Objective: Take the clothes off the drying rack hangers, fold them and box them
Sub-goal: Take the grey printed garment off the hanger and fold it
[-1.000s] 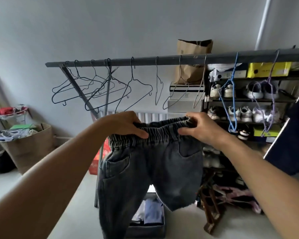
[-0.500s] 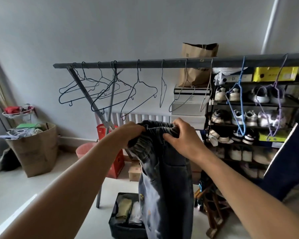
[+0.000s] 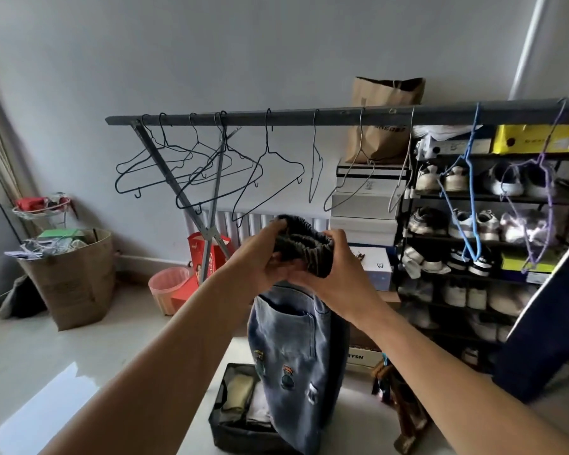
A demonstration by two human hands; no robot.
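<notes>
A tall brown paper bag (image 3: 383,119) is standing on stacked white boxes (image 3: 365,205). A black metal shoe rack (image 3: 414,224) is holding pale sneakers (image 3: 467,221). A pink plastic wastebasket (image 3: 168,287) is sitting beside a red carton (image 3: 204,254), and a brown cardboard bin (image 3: 76,284) is standing left.

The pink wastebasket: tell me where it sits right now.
In the head view the pink wastebasket stands on the floor left of centre, by the foot of the drying rack, beside the red box.

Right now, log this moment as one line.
step: folding | left hand: grips jeans waistband | right hand: grips waistband | box: below
</notes>
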